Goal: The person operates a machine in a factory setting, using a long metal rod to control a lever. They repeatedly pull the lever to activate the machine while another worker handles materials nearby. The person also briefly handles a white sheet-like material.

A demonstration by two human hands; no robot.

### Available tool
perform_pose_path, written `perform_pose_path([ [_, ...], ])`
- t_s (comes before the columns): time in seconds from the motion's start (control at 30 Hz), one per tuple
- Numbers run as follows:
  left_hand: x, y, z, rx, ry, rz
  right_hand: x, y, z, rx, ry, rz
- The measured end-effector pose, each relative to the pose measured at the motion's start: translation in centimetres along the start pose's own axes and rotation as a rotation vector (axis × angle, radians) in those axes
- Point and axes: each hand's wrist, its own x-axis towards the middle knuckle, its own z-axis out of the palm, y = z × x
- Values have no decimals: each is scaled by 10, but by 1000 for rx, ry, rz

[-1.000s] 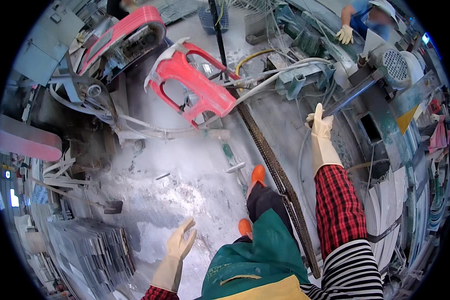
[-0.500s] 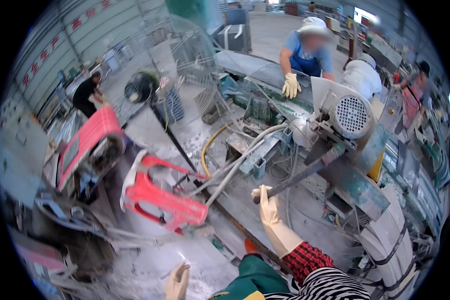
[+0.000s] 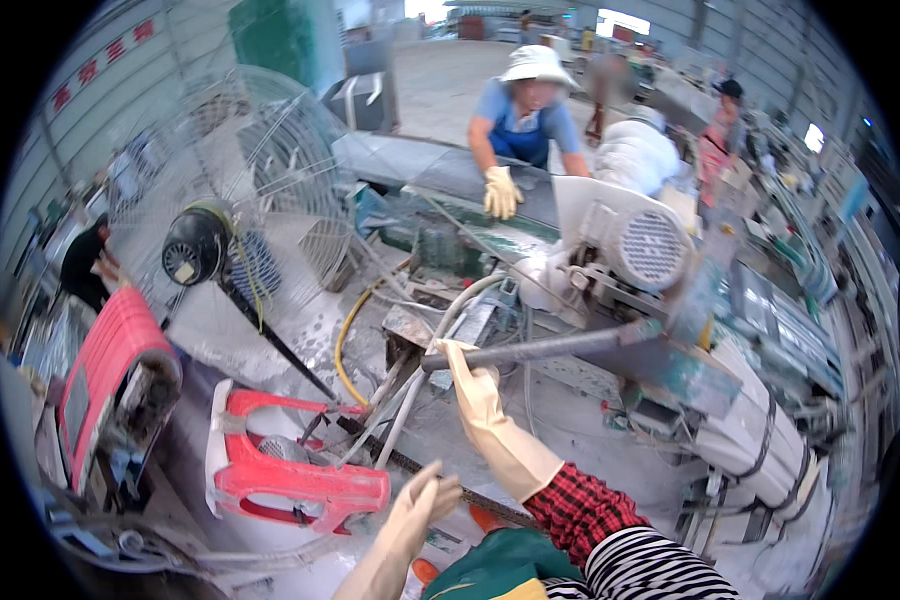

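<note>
A cream rubber glove covers my right hand (image 3: 480,395), which is wrapped on the near end of a grey metal lever bar (image 3: 560,347). This bar runs right to a machine with a round-grilled electric motor (image 3: 652,248). Below and to the left, my left hand (image 3: 422,505), also gloved, is raised in the air with its fingers stretched out, holding nothing. Close to it lies a red plastic stool (image 3: 305,485), tipped on its side.
A co-worker (image 3: 525,110) in a white hat leans on the grey slab (image 3: 410,165) across the machine. A large fan (image 3: 198,245) stands left, beside a red machine cover (image 3: 110,360). Hoses (image 3: 345,335) trail over the wet floor. Strapped white wrapping (image 3: 770,450) sits right.
My view has swung right, so the scene sits further left. My left hand has risen from the lower edge toward the right hand. The right hand stays on the lever bar, which looks less steep.
</note>
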Motion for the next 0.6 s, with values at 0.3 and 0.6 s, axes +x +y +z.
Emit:
perform_pose_path([
  [0.3,111,109,49,-335,-133,261,5,-71,7,60,64,425],
  [0.6,131,127,66,-598,-197,271,-61,-179,-148,-270,-477,278],
])
